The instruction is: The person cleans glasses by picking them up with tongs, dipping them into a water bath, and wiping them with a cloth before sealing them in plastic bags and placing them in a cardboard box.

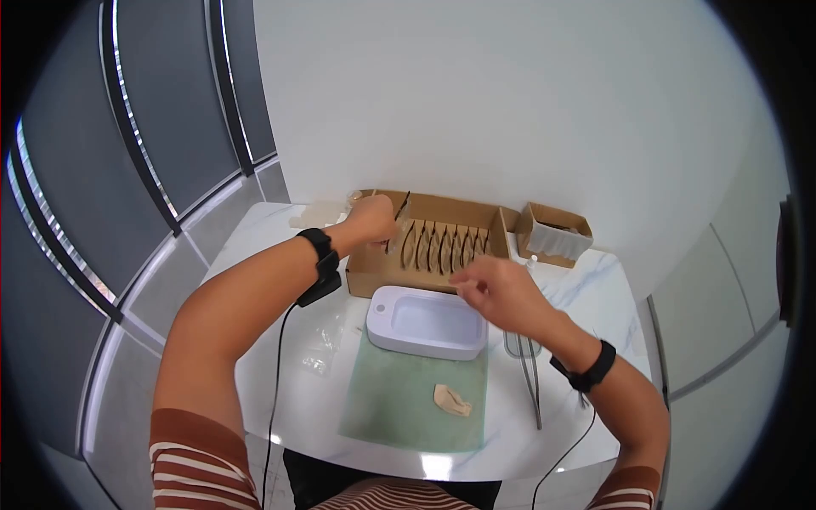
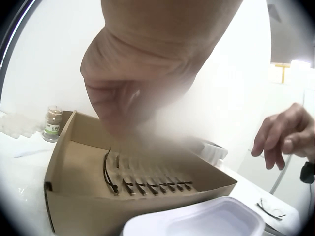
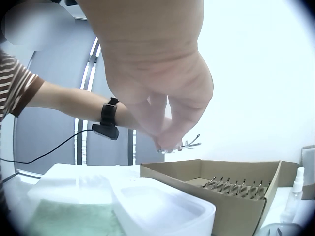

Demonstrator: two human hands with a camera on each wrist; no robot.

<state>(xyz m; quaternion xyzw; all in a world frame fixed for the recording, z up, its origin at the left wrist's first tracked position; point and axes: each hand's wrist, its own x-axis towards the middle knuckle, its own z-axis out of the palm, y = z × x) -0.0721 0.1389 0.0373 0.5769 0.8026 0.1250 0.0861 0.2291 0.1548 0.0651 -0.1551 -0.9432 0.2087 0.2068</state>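
Note:
My left hand (image 1: pixel 372 219) is over the left side of a cardboard box (image 1: pixel 374 280) and grips a pair of glasses (image 1: pixel 406 206) with dark temples. In the left wrist view that hand's fingertips are blurred. Several more glasses (image 1: pixel 442 246) stand in a row inside the box. My right hand (image 1: pixel 501 293) hangs above the right end of a white tub-shaped cleaner (image 1: pixel 387 340), its fingers loosely bent with nothing between them. Another pair of glasses (image 1: pixel 533 387) lies on the table at the right, partly behind the right hand and forearm.
A green mat (image 1: pixel 382 408) carries a tan cloth (image 1: pixel 451 400). Clear plastic bags (image 1: pixel 316 361) lie left of it. A small carton (image 1: pixel 544 248) and a spray bottle (image 3: pixel 294 196) stand at the right. A jar (image 2: pixel 52 125) is behind the box's left side. Cables run from both wrists.

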